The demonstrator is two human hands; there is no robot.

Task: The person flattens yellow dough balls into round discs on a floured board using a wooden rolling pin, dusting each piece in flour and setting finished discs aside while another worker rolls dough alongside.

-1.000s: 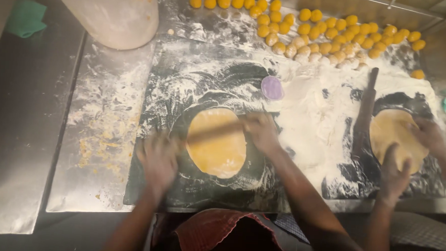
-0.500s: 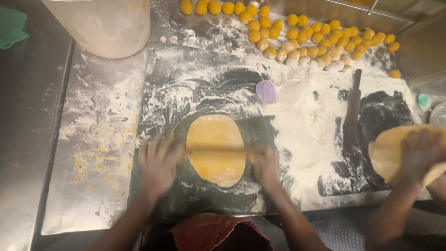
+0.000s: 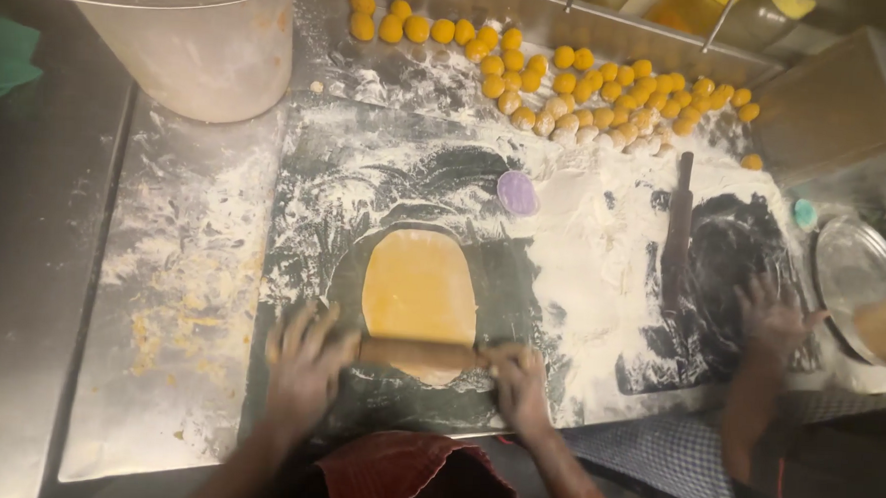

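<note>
Now, from the head view, left hand and right hand lie open, palms pressing the rolling pin across the near edge of the yellow dough sheet on the floured board. Even pressure from both palms should keep thickness uniform.

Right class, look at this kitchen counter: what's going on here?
A person presses both hands, left hand and right hand, on a rolling pin lying across the near end of a flat yellow dough sheet on a floured dark board. Beside them, a co-worker's hand rests on the flour near a second rolling pin. Rows of yellow dough balls sit at the back.
</note>
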